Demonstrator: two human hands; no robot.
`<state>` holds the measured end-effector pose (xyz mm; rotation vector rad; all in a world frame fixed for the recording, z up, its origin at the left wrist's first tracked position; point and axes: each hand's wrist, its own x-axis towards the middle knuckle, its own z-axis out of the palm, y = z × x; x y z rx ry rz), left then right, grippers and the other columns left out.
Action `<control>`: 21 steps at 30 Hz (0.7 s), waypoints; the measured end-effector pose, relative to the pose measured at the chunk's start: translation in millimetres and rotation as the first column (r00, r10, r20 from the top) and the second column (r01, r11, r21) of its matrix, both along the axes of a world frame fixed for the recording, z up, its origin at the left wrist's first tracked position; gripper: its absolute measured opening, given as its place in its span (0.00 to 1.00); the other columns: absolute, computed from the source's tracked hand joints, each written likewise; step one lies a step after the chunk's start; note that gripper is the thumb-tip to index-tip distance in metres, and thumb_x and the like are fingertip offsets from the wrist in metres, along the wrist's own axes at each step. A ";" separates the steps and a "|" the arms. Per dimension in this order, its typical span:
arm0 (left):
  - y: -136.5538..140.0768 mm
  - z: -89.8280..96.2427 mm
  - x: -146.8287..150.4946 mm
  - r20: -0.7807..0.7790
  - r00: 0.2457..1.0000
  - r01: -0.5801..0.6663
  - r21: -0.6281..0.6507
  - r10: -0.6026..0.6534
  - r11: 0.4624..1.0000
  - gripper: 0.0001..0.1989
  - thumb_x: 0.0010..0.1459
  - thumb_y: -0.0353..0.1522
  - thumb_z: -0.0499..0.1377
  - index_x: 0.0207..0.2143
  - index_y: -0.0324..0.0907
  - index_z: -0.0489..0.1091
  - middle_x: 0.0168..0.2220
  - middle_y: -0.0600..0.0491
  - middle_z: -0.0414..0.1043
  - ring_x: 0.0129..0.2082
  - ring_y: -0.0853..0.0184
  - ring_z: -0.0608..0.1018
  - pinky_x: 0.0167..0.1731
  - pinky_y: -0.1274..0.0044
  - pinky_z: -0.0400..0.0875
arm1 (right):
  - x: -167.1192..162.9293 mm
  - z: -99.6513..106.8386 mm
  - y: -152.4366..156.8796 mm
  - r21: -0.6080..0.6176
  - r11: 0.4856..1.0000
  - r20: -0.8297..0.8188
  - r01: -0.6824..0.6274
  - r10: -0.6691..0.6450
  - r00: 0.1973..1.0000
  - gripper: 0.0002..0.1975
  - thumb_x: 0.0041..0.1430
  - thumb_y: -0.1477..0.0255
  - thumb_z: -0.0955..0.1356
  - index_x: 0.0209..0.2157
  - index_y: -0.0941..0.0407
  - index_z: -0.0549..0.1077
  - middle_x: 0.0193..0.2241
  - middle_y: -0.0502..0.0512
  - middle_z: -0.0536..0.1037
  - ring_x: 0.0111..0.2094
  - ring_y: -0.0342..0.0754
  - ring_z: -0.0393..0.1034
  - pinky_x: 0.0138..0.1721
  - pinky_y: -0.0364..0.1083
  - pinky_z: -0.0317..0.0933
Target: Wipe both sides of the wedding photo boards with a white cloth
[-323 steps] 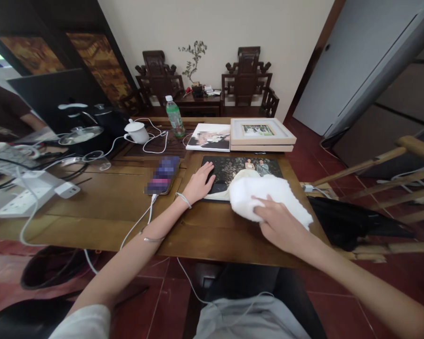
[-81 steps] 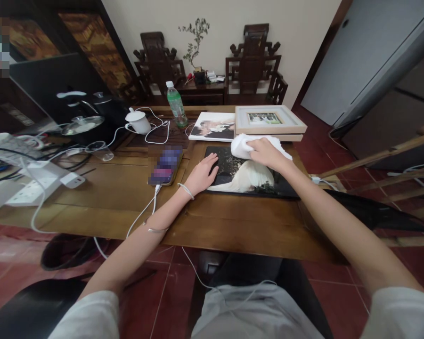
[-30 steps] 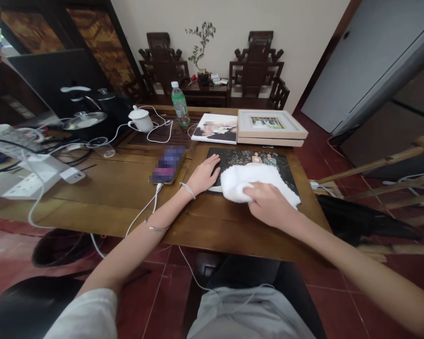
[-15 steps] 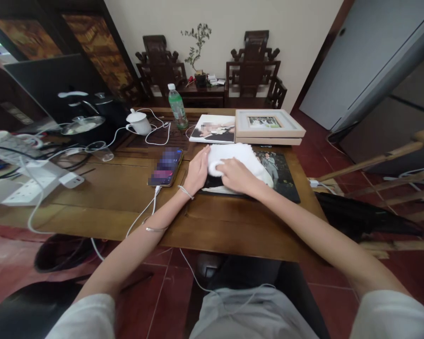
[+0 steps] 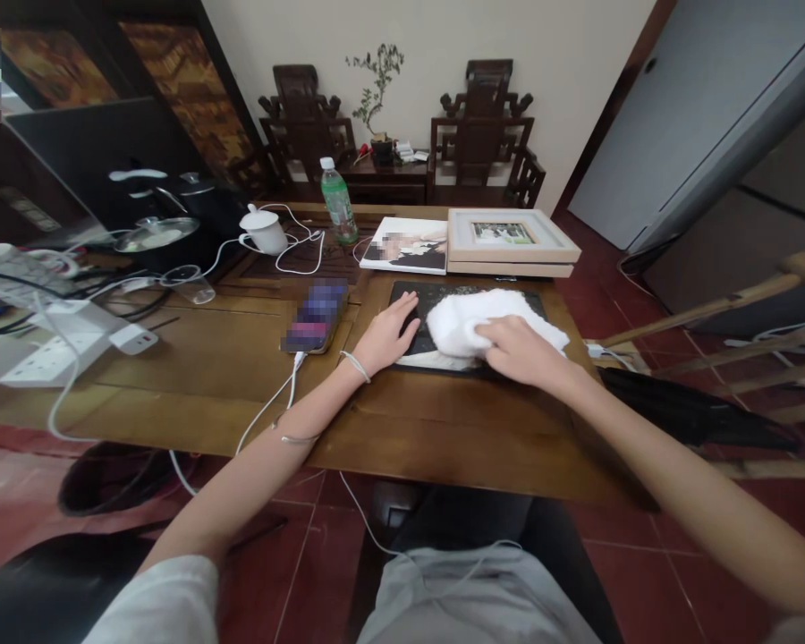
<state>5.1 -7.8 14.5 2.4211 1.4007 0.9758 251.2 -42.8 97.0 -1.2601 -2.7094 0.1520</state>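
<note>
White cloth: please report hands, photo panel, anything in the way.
Right hand gripping white cloth. Cloth over photo panel. Left hand covering part of panel's left edge.

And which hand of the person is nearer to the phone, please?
The left. The left hand rests to the right of the phone, at the left edge of the dark photo panel; the right hand is farther right, holding the white cloth.
</note>
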 end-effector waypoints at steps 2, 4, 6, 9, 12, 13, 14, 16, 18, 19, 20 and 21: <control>0.0 -1.9 0.3 -0.055 0.998 -0.001 -0.030 0.000 1.000 0.23 0.67 0.34 0.50 0.61 0.33 0.64 0.64 0.38 0.63 0.66 0.56 0.63 0.64 0.61 0.61 | -2.8 -1.0 22.1 0.037 0.994 0.003 0.107 -0.107 0.994 0.09 0.47 0.81 0.60 0.25 0.57 0.69 0.26 0.59 0.74 0.29 0.51 0.64 0.32 0.47 0.49; -0.2 -2.1 0.3 -0.089 0.996 -0.008 -0.051 0.004 0.999 0.22 0.67 0.34 0.49 0.60 0.34 0.65 0.64 0.39 0.63 0.66 0.56 0.63 0.63 0.60 0.62 | -13.4 -1.2 45.0 0.056 0.983 -0.019 0.176 -0.175 0.984 0.10 0.48 0.81 0.59 0.27 0.58 0.71 0.28 0.61 0.76 0.30 0.52 0.65 0.33 0.47 0.49; -0.5 -1.2 0.1 -0.112 0.994 -0.011 -0.059 0.004 0.998 0.22 0.67 0.34 0.49 0.60 0.36 0.66 0.64 0.41 0.63 0.66 0.57 0.63 0.63 0.60 0.62 | -31.1 0.4 66.3 0.046 0.981 -0.065 0.190 -0.187 0.980 0.12 0.49 0.81 0.59 0.29 0.59 0.73 0.30 0.62 0.77 0.32 0.53 0.66 0.34 0.47 0.50; -1.2 0.7 -0.3 -0.123 0.992 -0.014 -0.042 0.009 0.999 0.22 0.67 0.34 0.49 0.58 0.34 0.67 0.63 0.40 0.65 0.65 0.57 0.66 0.63 0.62 0.63 | -65.4 5.2 92.5 -0.020 0.990 -0.151 0.142 -0.144 0.978 0.15 0.49 0.81 0.59 0.33 0.60 0.75 0.35 0.62 0.79 0.36 0.55 0.69 0.37 0.47 0.54; -1.7 1.7 -1.1 -0.119 0.993 -0.008 -0.013 0.006 1.000 0.22 0.67 0.35 0.49 0.57 0.31 0.69 0.61 0.38 0.66 0.63 0.56 0.68 0.64 0.64 0.62 | -97.7 9.2 110.0 -0.067 0.997 -0.193 0.026 -0.038 0.980 0.19 0.50 0.80 0.59 0.38 0.61 0.77 0.41 0.62 0.80 0.41 0.56 0.70 0.43 0.48 0.57; -1.8 1.8 -1.5 -0.115 0.993 -0.003 -0.006 0.002 1.000 0.22 0.67 0.35 0.49 0.56 0.31 0.69 0.61 0.38 0.67 0.63 0.56 0.69 0.64 0.64 0.63 | -105.7 9.8 113.5 -0.067 0.998 -0.187 -0.012 -0.001 0.982 0.19 0.50 0.80 0.59 0.39 0.61 0.77 0.43 0.62 0.80 0.43 0.56 0.70 0.45 0.48 0.57; -1.8 1.9 -1.8 -0.110 0.994 0.003 -0.001 -0.004 1.000 0.22 0.67 0.35 0.49 0.56 0.30 0.69 0.61 0.38 0.67 0.62 0.56 0.70 0.64 0.64 0.63 | -111.5 10.0 115.7 -0.061 0.997 -0.171 -0.038 0.027 0.985 0.20 0.50 0.80 0.59 0.40 0.61 0.77 0.44 0.63 0.80 0.44 0.57 0.70 0.46 0.49 0.57; -1.7 1.7 -2.5 -0.100 0.995 0.012 0.007 -0.012 1.000 0.22 0.67 0.35 0.49 0.56 0.30 0.70 0.60 0.38 0.68 0.62 0.56 0.70 0.63 0.64 0.63 | -115.8 9.7 116.4 -0.050 0.998 -0.126 -0.029 0.022 0.992 0.20 0.49 0.80 0.60 0.41 0.61 0.77 0.45 0.65 0.79 0.45 0.59 0.70 0.47 0.50 0.57; -1.4 1.3 -2.9 -0.094 0.995 0.013 0.010 -0.012 1.000 0.22 0.67 0.35 0.50 0.56 0.30 0.70 0.60 0.37 0.68 0.62 0.56 0.70 0.64 0.64 0.63 | -109.1 8.8 113.1 -0.037 0.999 -0.098 0.034 -0.037 0.995 0.19 0.50 0.80 0.61 0.41 0.62 0.77 0.45 0.68 0.79 0.45 0.59 0.70 0.46 0.50 0.58; -1.2 1.0 -3.0 -0.093 0.996 0.013 0.010 -0.012 1.000 0.22 0.67 0.35 0.50 0.56 0.30 0.70 0.60 0.38 0.68 0.62 0.56 0.70 0.64 0.65 0.62 | -101.6 8.1 110.5 -0.032 0.997 -0.088 0.072 -0.075 0.993 0.18 0.51 0.80 0.60 0.41 0.62 0.77 0.44 0.68 0.79 0.45 0.59 0.70 0.45 0.50 0.58; -0.9 0.7 -3.0 -0.091 0.996 0.013 0.008 -0.012 1.000 0.22 0.67 0.35 0.50 0.56 0.30 0.70 0.61 0.38 0.68 0.62 0.56 0.70 0.64 0.65 0.62 | -91.4 7.4 107.7 -0.025 0.994 -0.082 0.104 -0.106 0.991 0.18 0.51 0.79 0.60 0.40 0.62 0.76 0.44 0.68 0.79 0.44 0.59 0.70 0.44 0.49 0.58; -0.7 0.3 -2.9 -0.090 0.996 0.014 0.006 -0.013 1.000 0.22 0.67 0.35 0.50 0.56 0.31 0.70 0.61 0.38 0.67 0.63 0.56 0.69 0.64 0.64 0.62 | -78.8 6.6 104.8 -0.017 0.991 -0.082 0.129 -0.130 0.988 0.17 0.52 0.79 0.60 0.39 0.61 0.76 0.43 0.68 0.79 0.44 0.59 0.70 0.43 0.49 0.58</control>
